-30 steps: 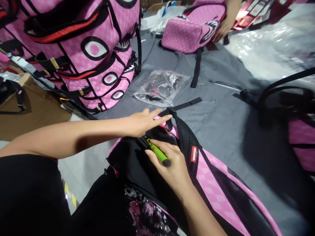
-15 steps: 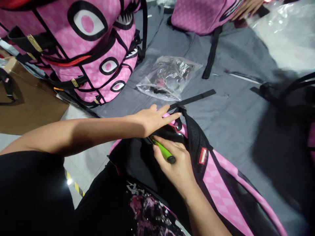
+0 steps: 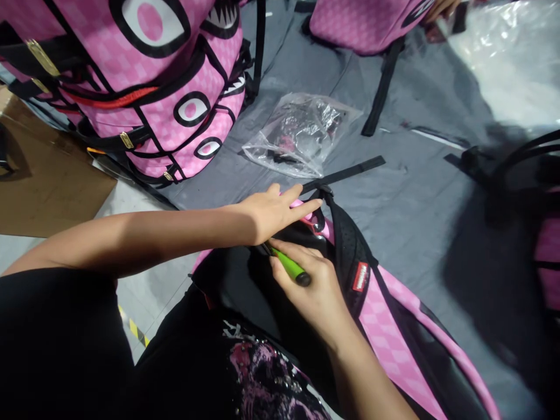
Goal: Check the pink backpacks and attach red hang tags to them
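A pink and black backpack (image 3: 385,326) lies on its front before me on grey cloth (image 3: 394,198). My left hand (image 3: 273,213) lies flat on its top edge, fingers stretched toward the black strap (image 3: 345,172). My right hand (image 3: 312,286) is closed round a green tool (image 3: 289,267). The tool's tip sits against the black back panel, just under my left palm. A red label (image 3: 361,275) shows on the shoulder strap beside my right hand.
A stack of pink backpacks with eye prints (image 3: 144,87) stands at the upper left. A crumpled clear plastic bag (image 3: 301,134) lies beyond my hands. Another person's hand (image 3: 441,9) rests on a pink backpack (image 3: 363,23) at the top. Brown cardboard (image 3: 48,186) lies at the left.
The view has shifted closer and downward. Both hands stay in almost the same places on the backpack; the green tool remains under my left palm.
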The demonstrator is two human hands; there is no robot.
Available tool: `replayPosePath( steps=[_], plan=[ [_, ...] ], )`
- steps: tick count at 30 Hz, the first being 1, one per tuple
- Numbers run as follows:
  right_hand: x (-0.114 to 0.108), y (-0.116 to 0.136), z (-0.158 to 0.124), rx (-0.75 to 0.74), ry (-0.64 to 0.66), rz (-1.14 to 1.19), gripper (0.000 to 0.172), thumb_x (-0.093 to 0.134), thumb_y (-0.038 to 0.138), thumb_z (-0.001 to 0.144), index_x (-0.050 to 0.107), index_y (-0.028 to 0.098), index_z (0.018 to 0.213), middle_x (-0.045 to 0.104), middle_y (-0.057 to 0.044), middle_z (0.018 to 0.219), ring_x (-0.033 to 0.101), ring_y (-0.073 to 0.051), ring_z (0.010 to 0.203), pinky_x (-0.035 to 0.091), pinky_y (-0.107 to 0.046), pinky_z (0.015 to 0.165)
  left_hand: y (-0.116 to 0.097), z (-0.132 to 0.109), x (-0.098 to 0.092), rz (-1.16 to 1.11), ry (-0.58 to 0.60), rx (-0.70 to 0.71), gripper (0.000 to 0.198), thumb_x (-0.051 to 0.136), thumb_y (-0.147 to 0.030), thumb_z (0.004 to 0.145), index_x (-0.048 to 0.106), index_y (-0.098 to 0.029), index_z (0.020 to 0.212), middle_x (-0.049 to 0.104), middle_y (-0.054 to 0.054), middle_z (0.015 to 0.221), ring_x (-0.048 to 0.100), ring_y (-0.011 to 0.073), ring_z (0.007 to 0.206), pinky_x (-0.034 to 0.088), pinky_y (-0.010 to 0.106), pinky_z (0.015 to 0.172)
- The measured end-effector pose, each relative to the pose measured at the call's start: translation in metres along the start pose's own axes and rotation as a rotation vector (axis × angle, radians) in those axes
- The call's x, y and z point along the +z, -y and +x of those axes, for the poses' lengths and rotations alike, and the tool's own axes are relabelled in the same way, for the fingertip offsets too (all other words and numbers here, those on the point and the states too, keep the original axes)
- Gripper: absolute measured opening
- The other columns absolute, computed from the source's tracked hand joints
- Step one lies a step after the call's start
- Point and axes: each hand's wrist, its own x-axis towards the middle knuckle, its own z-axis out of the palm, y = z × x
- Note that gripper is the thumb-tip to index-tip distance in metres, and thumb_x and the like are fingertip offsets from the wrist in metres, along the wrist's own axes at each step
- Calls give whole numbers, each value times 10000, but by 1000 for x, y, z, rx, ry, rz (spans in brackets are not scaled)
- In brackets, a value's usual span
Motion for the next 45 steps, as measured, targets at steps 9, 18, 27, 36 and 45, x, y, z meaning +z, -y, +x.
replayPosePath(
  steps=[9, 18, 27, 36, 45],
  plan=[
    [-2, -2, 2, 10, 31, -18, 263, 593, 273, 865, 720, 236, 1092, 741, -45, 1050, 697, -232, 939, 544, -403, 862, -1, 2, -1, 3, 5, -14, 1024, 543, 10, 762, -16, -337, 1547, 57, 94, 1609, 369, 335, 1268, 508, 362, 872],
    [-2, -1, 2, 18, 7, -37, 262, 577, 264, 872, 714, 237, 1094, 740, -48, 1059, 697, -233, 948, 538, -413, 855, 0, 2, 0, -4, 13, -6, 1027, 535, 19, 763, -27, -331, 1548, 24, 93, 1618, 354, 341, 1293, 507, 391, 919],
    [0, -4, 0, 18, 8, -12, 253, 594, 268, 883, 705, 211, 1104, 741, -44, 1060, 698, -223, 925, 534, -405, 840, 3, 2, 7, -1, -72, 33, 955, 501, 5, 791, 17, -305, 1553, 86, 123, 1601, 391, 345, 1250, 512, 378, 866],
    [4, -4, 5, 19, -10, -58, 249, 598, 265, 871, 715, 215, 1085, 747, -48, 1028, 709, -232, 887, 546, -403, 829, 6, 1, 9, 5, -115, 45, 902, 488, -22, 809, 53, -288, 1554, 132, 133, 1592, 420, 329, 1224, 512, 373, 868],
    [-73, 23, 12, -23, -85, -106, 219, 573, 277, 894, 707, 261, 1067, 716, -41, 1124, 677, -232, 1026, 552, -379, 891, 8, -7, 15, 15, -234, 76, 909, 503, -13, 784, 80, -246, 1554, 268, 178, 1543, 505, 310, 1155, 535, 366, 826]
  ],
)
